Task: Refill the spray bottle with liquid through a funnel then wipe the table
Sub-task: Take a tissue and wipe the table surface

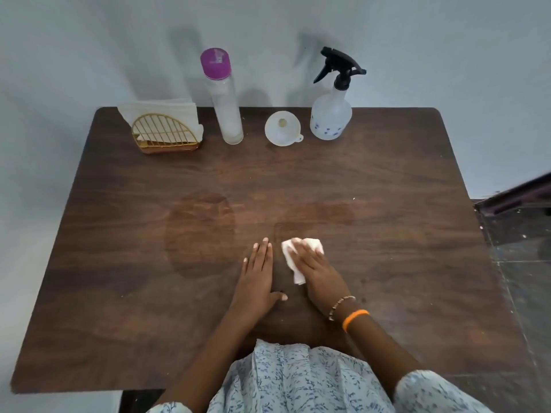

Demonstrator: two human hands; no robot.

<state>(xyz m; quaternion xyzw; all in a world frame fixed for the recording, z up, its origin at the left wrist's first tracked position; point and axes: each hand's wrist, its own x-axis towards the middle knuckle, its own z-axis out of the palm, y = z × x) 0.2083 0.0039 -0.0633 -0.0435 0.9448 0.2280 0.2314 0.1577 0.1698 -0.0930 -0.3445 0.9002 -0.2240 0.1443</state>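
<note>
Plainly the tissue [301, 257], nearer the person than the funnel [282, 128], was soft, light stuff that would tear once damp, so the right hand [317, 269] pressed it flat under spread fingers while the left hand [258, 278] lay open beside it.
</note>
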